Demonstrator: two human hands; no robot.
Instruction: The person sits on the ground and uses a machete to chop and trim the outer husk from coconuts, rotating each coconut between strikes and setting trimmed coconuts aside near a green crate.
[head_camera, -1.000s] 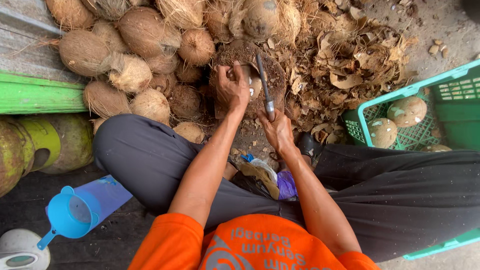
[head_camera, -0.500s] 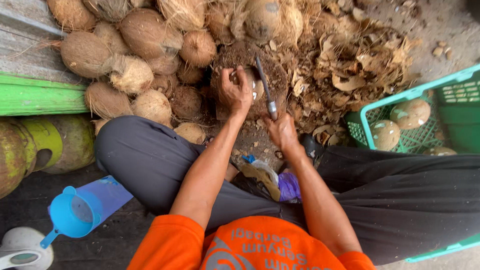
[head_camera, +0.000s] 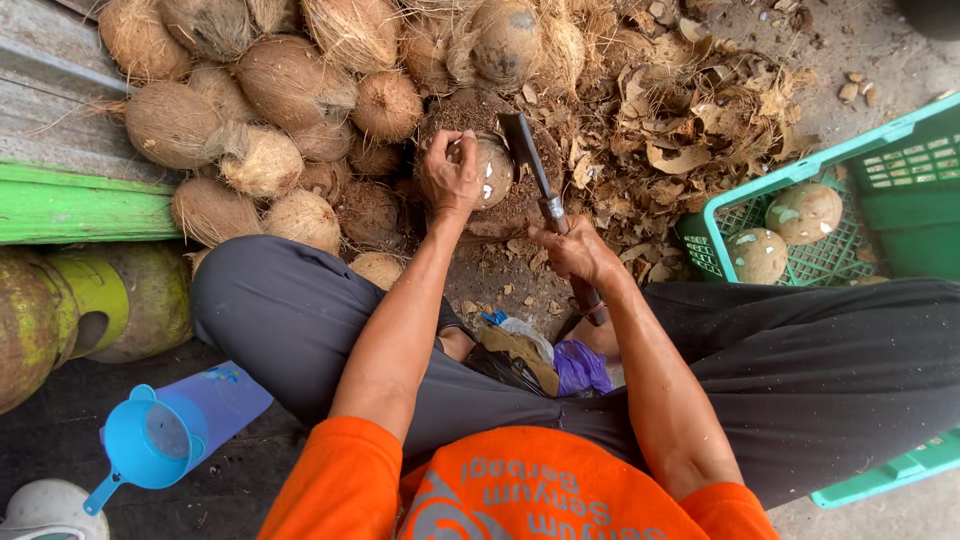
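My left hand (head_camera: 450, 178) clamps the hard, round, likely heavy coconut (head_camera: 490, 170) from above, while my right hand (head_camera: 575, 250) grips the cleaver (head_camera: 530, 160) by its handle, blade just beside the shell.

coconut (head_camera: 492, 172): brown, partly chipped, gripped | knife (head_camera: 530, 158): blade touching coconut
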